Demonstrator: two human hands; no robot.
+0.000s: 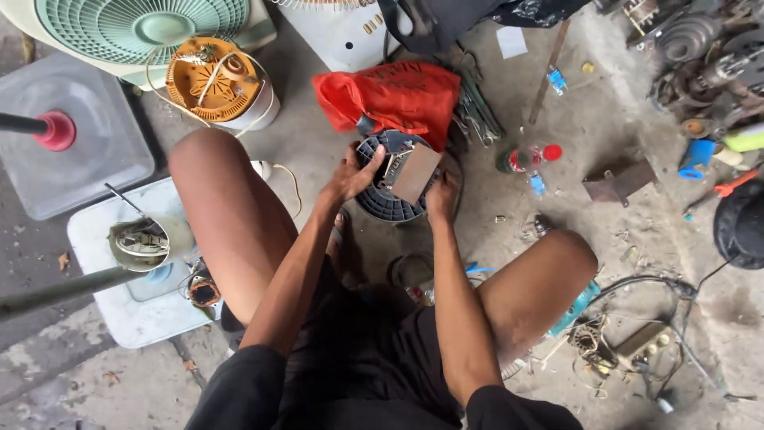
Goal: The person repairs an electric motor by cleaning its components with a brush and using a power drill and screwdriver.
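Head view: one dark round ribbed fan housing [387,191] is held on the floor between the knees, gripped at its rim by the left hand [351,173] and the right hand [442,195]. One brown flat plate [415,173] lies on it. Disassembly appears partway: one orange motor unit [216,80] sits apart; one red cloth [394,95] lies behind.
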